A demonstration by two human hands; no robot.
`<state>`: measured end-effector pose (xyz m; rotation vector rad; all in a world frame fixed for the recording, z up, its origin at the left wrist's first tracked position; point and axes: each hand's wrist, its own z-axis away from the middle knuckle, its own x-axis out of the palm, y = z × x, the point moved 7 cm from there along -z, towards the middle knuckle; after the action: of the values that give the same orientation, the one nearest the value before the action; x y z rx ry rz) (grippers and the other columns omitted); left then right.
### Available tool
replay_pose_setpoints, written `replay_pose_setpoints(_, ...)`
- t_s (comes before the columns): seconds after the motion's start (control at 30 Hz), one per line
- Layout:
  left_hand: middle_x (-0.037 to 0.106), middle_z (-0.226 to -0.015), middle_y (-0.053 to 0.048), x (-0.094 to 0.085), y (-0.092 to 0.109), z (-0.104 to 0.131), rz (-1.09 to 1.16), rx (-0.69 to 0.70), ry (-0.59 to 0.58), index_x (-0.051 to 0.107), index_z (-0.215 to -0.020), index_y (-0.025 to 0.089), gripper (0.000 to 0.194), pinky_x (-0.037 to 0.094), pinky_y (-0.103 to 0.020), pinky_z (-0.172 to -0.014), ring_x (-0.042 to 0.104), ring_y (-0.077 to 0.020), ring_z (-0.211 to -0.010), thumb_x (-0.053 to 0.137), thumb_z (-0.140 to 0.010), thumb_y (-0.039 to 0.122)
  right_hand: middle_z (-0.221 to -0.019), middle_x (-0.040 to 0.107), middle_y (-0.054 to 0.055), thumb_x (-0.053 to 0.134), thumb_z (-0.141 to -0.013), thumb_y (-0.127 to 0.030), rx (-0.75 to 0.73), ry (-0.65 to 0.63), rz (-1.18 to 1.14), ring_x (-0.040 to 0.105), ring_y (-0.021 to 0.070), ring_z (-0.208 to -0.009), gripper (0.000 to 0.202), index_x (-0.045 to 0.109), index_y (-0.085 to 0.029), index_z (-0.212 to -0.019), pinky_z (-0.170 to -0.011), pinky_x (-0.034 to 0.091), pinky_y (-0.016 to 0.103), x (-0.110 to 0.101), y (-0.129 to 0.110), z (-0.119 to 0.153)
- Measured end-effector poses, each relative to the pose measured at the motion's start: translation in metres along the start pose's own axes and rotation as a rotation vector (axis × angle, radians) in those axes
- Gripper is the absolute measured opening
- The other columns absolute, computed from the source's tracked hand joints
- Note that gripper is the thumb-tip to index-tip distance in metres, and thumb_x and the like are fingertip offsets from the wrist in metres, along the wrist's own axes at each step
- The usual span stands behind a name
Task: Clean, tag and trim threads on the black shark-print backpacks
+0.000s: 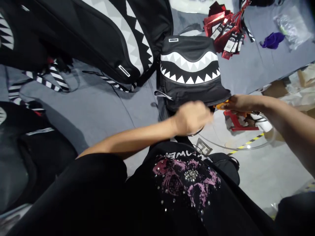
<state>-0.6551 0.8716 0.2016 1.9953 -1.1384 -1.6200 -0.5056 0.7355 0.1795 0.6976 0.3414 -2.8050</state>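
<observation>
A black backpack [190, 88] with a white-and-grey shark-mouth print lies at the table's near edge. My left hand [193, 118] is in front of its lower edge, blurred by motion. The fingers look curled, but I cannot make out whether they hold anything. At the bag's lower right corner, my right hand [236, 103] is closed around an orange tool [222, 105], mostly hidden by the fingers and the bag. A grey strap loop [162, 95] sticks out from the bag's left side.
Larger black shark-print bags [98, 36] lie at the left on the grey-covered table [98, 108]. Red packets with tags [227, 32], a purple cloth [272, 40] and clear plastic [291, 28] are at the back right. A clear hose [248, 148] curves below my right hand, near a red stool [237, 123].
</observation>
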Motion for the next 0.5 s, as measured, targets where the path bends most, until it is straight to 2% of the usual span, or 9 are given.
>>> replay_pose_setpoints(0.03, 0.070, -0.102, -0.003, 0.029, 0.008, 0.008, 0.050, 0.029, -0.156, 0.067, -0.102, 0.031, 0.022, 0.048, -0.033, -0.084, 0.061, -0.0188, -0.096, 0.047, -0.093, 0.035, -0.042, 0.036, -0.011, 0.051, -0.096, -0.029, -0.038, -0.008, 0.035, 0.035, 0.0059, -0.033, 0.020, 0.058, -0.014, -0.108, -0.044, 0.032, 0.022, -0.008, -0.003, -0.006)
replay_pose_setpoints(0.07, 0.070, -0.106, -0.004, 0.054, 0.001, 0.014, 0.058, -0.077, -0.247, 0.067, -0.104, 0.030, 0.023, 0.048, -0.032, -0.085, 0.061, -0.0181, -0.098, 0.047, -0.092, 0.030, -0.042, 0.037, -0.011, 0.051, -0.096, -0.030, -0.074, -0.018, 0.085, 0.035, 0.0052, -0.033, 0.021, 0.059, -0.013, -0.104, -0.044, 0.032, 0.022, -0.017, -0.005, -0.012)
replay_pose_setpoints(0.13, 0.068, -0.115, -0.007, 0.091, -0.038, 0.027, 0.007, -0.464, -0.339, 0.066, -0.109, 0.025, 0.025, 0.048, -0.031, -0.087, 0.061, -0.0186, -0.103, 0.049, -0.091, 0.025, -0.045, 0.043, -0.008, 0.052, -0.095, -0.037, -0.125, -0.029, 0.197, 0.038, 0.0032, -0.034, 0.029, 0.060, -0.010, -0.089, -0.045, 0.032, 0.021, -0.033, -0.007, -0.024)
replay_pose_setpoints(0.2, 0.070, -0.109, -0.007, 0.114, -0.077, 0.035, -0.014, -0.682, -0.393, 0.068, -0.106, 0.022, 0.023, 0.049, -0.029, -0.080, 0.064, -0.0201, -0.095, 0.059, -0.085, 0.028, -0.052, 0.053, -0.003, 0.055, -0.091, -0.046, -0.157, -0.060, 0.263, 0.042, 0.0010, -0.037, 0.040, 0.059, -0.008, -0.077, -0.046, 0.032, 0.019, -0.048, -0.007, -0.037)
replay_pose_setpoints(0.27, 0.073, -0.092, -0.005, 0.128, -0.104, 0.039, 0.003, -0.732, -0.447, 0.071, -0.093, 0.021, 0.020, 0.048, -0.026, -0.070, 0.066, -0.0197, -0.082, 0.067, -0.079, 0.033, -0.064, 0.060, 0.002, 0.058, -0.084, -0.051, -0.163, -0.118, 0.228, 0.047, -0.0008, -0.041, 0.049, 0.059, -0.003, -0.076, -0.046, 0.031, 0.018, -0.061, -0.002, -0.053)
replay_pose_setpoints(0.33, 0.072, -0.080, -0.005, 0.133, -0.120, 0.045, 0.009, -0.764, -0.467, 0.071, -0.081, 0.019, 0.018, 0.046, -0.026, -0.067, 0.067, -0.0206, -0.077, 0.066, -0.079, 0.036, -0.073, 0.063, 0.005, 0.052, -0.082, -0.053, -0.159, -0.182, 0.049, 0.051, -0.0015, -0.045, 0.058, 0.059, 0.005, -0.080, -0.045, 0.029, 0.016, -0.073, 0.008, -0.074)
replay_pose_setpoints(0.4, 0.071, -0.077, -0.009, 0.133, -0.124, 0.050, 0.001, -0.789, -0.453, 0.070, -0.075, 0.016, 0.023, 0.045, -0.030, -0.070, 0.067, -0.0246, -0.081, 0.061, -0.083, 0.036, -0.078, 0.064, 0.008, 0.041, -0.083, -0.054, -0.155, -0.185, -0.237, 0.055, -0.0012, -0.050, 0.064, 0.056, 0.008, -0.077, -0.044, 0.025, 0.013, -0.087, 0.024, -0.101)
replay_pose_setpoints(0.5, 0.071, -0.080, -0.014, 0.131, -0.110, 0.055, 0.027, -0.821, -0.406, 0.069, -0.074, 0.014, 0.021, 0.045, -0.035, -0.077, 0.068, -0.0286, -0.087, 0.057, -0.086, 0.026, -0.080, 0.065, 0.012, 0.027, -0.084, -0.056, -0.121, -0.054, -0.553, 0.059, 0.0003, -0.056, 0.069, 0.054, 0.006, -0.069, -0.044, 0.023, 0.012, -0.094, 0.058, -0.138)
